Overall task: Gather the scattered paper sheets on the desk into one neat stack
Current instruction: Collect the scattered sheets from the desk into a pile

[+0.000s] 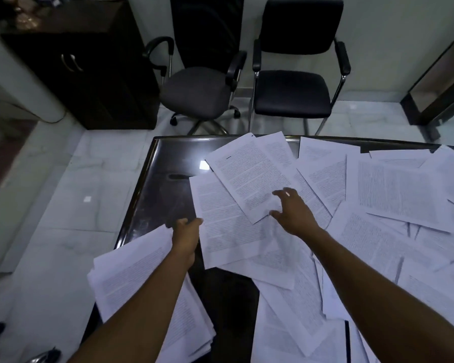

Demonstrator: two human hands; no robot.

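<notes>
The left hand (186,229) grips a bundle of sheets (139,279) held over the counter's (163,163) left edge. The right hand (291,208), fingers spread, rests on a tilted sheet (249,174) among printed papers (393,195) scattered across the dark counter.

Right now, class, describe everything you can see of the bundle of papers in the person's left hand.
The bundle of papers is a loose, uneven sheaf of white sheets printed with dense text, edges fanned and unaligned. The left hand grips it at its far end. It slants over the dark desk's near left corner, overhanging the floor.
</notes>
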